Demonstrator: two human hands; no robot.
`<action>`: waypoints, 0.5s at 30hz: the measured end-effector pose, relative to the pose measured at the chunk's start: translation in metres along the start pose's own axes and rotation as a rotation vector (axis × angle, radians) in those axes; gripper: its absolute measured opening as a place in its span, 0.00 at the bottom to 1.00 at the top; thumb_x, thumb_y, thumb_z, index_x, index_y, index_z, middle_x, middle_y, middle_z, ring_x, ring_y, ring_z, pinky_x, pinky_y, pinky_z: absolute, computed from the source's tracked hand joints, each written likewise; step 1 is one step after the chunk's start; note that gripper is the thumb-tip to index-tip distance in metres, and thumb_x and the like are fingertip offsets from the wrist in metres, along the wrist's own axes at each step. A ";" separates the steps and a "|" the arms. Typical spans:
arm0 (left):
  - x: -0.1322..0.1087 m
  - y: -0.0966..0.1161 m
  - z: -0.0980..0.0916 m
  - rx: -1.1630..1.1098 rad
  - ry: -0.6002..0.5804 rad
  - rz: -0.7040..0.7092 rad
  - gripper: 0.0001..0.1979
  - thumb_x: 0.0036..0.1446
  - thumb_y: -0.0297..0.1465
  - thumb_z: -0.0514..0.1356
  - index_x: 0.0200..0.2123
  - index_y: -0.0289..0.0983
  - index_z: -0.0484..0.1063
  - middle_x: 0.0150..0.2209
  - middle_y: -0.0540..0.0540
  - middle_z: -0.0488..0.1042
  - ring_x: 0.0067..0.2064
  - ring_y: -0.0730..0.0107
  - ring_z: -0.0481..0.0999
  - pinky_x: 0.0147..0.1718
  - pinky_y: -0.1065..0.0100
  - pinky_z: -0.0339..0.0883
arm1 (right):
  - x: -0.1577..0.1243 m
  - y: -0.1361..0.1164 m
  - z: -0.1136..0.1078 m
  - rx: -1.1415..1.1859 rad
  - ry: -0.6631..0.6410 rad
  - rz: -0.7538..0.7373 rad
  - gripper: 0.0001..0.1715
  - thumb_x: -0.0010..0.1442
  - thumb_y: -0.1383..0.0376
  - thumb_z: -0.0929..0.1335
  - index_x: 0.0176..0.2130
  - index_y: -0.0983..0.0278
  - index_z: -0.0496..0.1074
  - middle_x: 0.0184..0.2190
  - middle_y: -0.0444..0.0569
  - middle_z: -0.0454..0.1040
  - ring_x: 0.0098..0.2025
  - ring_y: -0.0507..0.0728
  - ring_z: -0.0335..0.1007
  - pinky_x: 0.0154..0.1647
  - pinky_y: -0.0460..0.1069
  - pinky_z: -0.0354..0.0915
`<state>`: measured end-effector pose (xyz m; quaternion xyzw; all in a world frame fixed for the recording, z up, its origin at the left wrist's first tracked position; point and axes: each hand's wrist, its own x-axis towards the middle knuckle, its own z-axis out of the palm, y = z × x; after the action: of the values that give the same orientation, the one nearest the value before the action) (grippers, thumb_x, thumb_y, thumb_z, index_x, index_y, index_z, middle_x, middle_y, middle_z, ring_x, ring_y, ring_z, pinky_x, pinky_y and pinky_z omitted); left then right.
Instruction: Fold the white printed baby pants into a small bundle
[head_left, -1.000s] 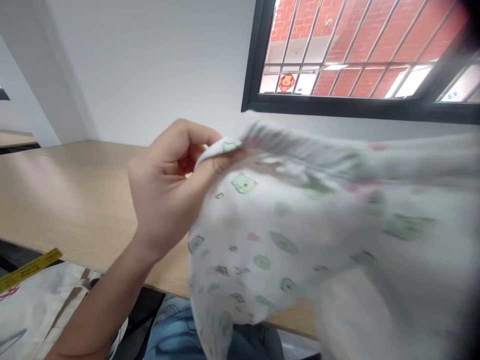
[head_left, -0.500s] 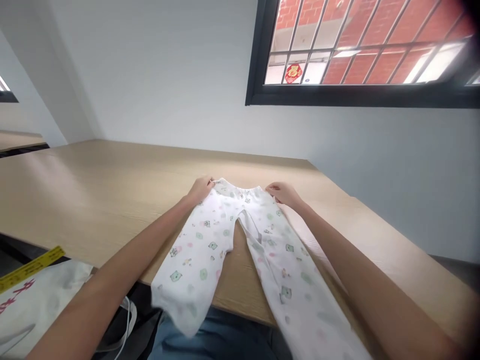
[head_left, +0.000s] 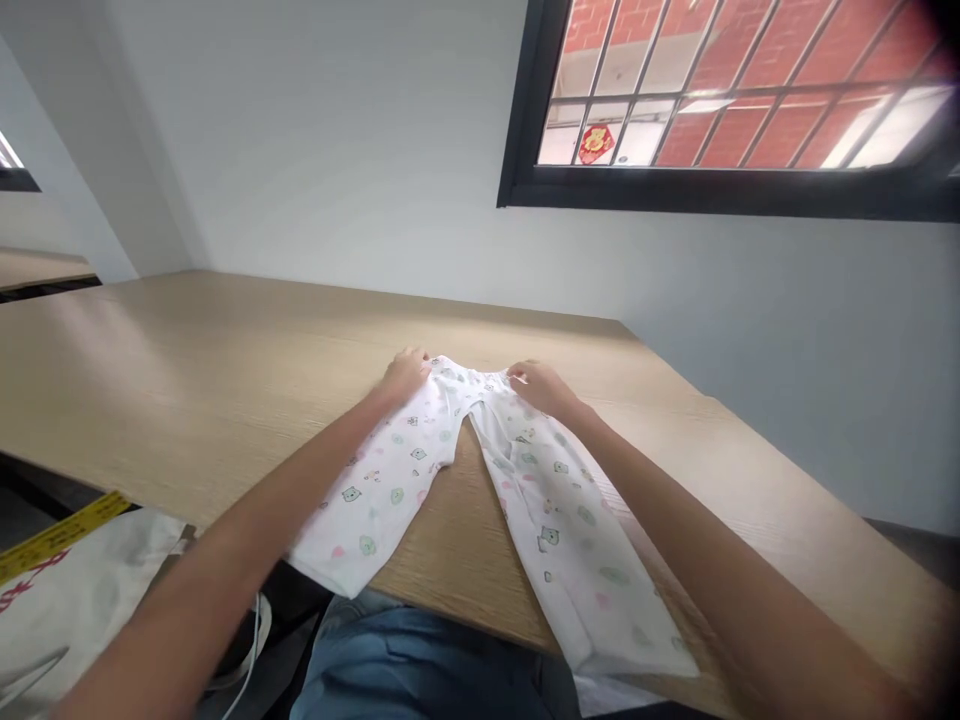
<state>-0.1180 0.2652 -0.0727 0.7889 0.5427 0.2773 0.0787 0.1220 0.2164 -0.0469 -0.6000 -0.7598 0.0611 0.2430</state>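
Small white printed trousers (head_left: 480,470) are lying flat on the wooden table (head_left: 187,380), waistband pointing toward the wall, legs splaying apart toward the near edge. Left hand (head_left: 405,373) is pressing on the left corner of the waistband, fingers curled down onto the cloth; right hand (head_left: 541,385) is doing the same at the right corner. Can't tell whether either hand is pinching the fabric or just lying on it, since the fingertips are tucked out of sight at the waistband.

Both leg cuffs are hanging over the near table edge. The right cuff is getting cut off by the right forearm and the bottom of the view. The print is too small to read beyond green and pink blobs.

Below the table edge, under the trousers: blue jeans (head_left: 420,670), partly hidden. Left of the jeans a white bag (head_left: 67,610) with a yellow strip (head_left: 64,535), both cropped, markings unreadable.
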 end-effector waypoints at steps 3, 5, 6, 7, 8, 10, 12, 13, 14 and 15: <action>-0.030 0.005 -0.020 0.028 -0.072 0.124 0.10 0.59 0.33 0.54 0.42 0.34 0.68 0.45 0.44 0.68 0.46 0.63 0.68 0.46 0.56 0.63 | -0.008 -0.040 0.005 0.031 -0.023 -0.165 0.13 0.58 0.71 0.61 0.39 0.65 0.72 0.44 0.52 0.70 0.48 0.58 0.63 0.49 0.50 0.59; -0.055 0.009 -0.033 0.025 -0.148 0.212 0.08 0.59 0.31 0.52 0.37 0.37 0.70 0.40 0.46 0.71 0.42 0.65 0.70 0.43 0.61 0.64 | -0.014 -0.066 0.013 0.119 -0.073 -0.284 0.15 0.60 0.70 0.59 0.42 0.63 0.71 0.45 0.49 0.71 0.49 0.55 0.64 0.50 0.50 0.59; -0.067 0.011 -0.037 0.021 -0.184 0.250 0.09 0.59 0.30 0.51 0.37 0.38 0.71 0.39 0.48 0.72 0.41 0.66 0.71 0.41 0.64 0.64 | -0.017 -0.077 0.019 0.169 -0.112 -0.344 0.16 0.61 0.69 0.58 0.44 0.62 0.70 0.46 0.48 0.70 0.49 0.55 0.64 0.51 0.50 0.59; -0.078 0.013 -0.040 0.016 -0.217 0.285 0.11 0.59 0.30 0.50 0.37 0.39 0.71 0.39 0.48 0.73 0.40 0.66 0.71 0.40 0.65 0.65 | -0.019 -0.086 0.025 0.213 -0.161 -0.401 0.17 0.62 0.68 0.56 0.46 0.62 0.69 0.47 0.48 0.70 0.50 0.55 0.64 0.51 0.50 0.60; -0.088 0.014 -0.041 0.012 -0.244 0.315 0.12 0.59 0.30 0.49 0.39 0.39 0.71 0.41 0.48 0.73 0.42 0.66 0.71 0.41 0.66 0.65 | -0.020 -0.093 0.033 0.240 -0.224 -0.455 0.19 0.63 0.66 0.54 0.47 0.62 0.68 0.48 0.47 0.69 0.50 0.55 0.63 0.51 0.50 0.60; -0.104 0.016 -0.039 0.006 -0.282 0.363 0.15 0.60 0.31 0.47 0.46 0.39 0.69 0.48 0.47 0.70 0.48 0.64 0.69 0.46 0.65 0.63 | -0.019 -0.099 0.048 0.220 -0.353 -0.545 0.22 0.65 0.64 0.51 0.49 0.61 0.67 0.50 0.47 0.68 0.51 0.55 0.62 0.52 0.51 0.59; -0.120 0.018 -0.037 0.002 -0.308 0.393 0.18 0.62 0.33 0.45 0.52 0.37 0.64 0.54 0.46 0.65 0.55 0.62 0.63 0.53 0.63 0.57 | -0.014 -0.097 0.063 0.090 -0.415 -0.584 0.23 0.66 0.64 0.50 0.52 0.61 0.65 0.54 0.46 0.64 0.55 0.55 0.59 0.54 0.53 0.57; -0.130 0.018 -0.037 0.004 -0.320 0.398 0.19 0.63 0.34 0.44 0.55 0.37 0.61 0.57 0.46 0.62 0.57 0.62 0.60 0.55 0.61 0.53 | -0.009 -0.094 0.070 0.006 -0.417 -0.573 0.23 0.66 0.63 0.50 0.54 0.60 0.62 0.57 0.45 0.61 0.57 0.56 0.56 0.56 0.55 0.54; -0.141 0.019 -0.038 0.009 -0.340 0.398 0.21 0.63 0.35 0.43 0.57 0.38 0.58 0.59 0.46 0.59 0.60 0.62 0.56 0.58 0.58 0.49 | -0.004 -0.091 0.075 -0.070 -0.404 -0.546 0.23 0.66 0.63 0.51 0.57 0.60 0.59 0.59 0.45 0.57 0.59 0.57 0.52 0.58 0.57 0.51; -0.155 0.021 -0.042 0.018 -0.366 0.397 0.22 0.64 0.36 0.42 0.60 0.38 0.53 0.60 0.47 0.55 0.61 0.62 0.52 0.59 0.57 0.45 | 0.002 -0.088 0.080 -0.129 -0.385 -0.506 0.24 0.66 0.62 0.51 0.59 0.60 0.56 0.60 0.46 0.54 0.61 0.59 0.48 0.59 0.59 0.48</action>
<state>-0.1627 0.1103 -0.0838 0.9175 0.3566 0.1353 0.1123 0.0087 0.2099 -0.0827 -0.3834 -0.9192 0.0630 0.0637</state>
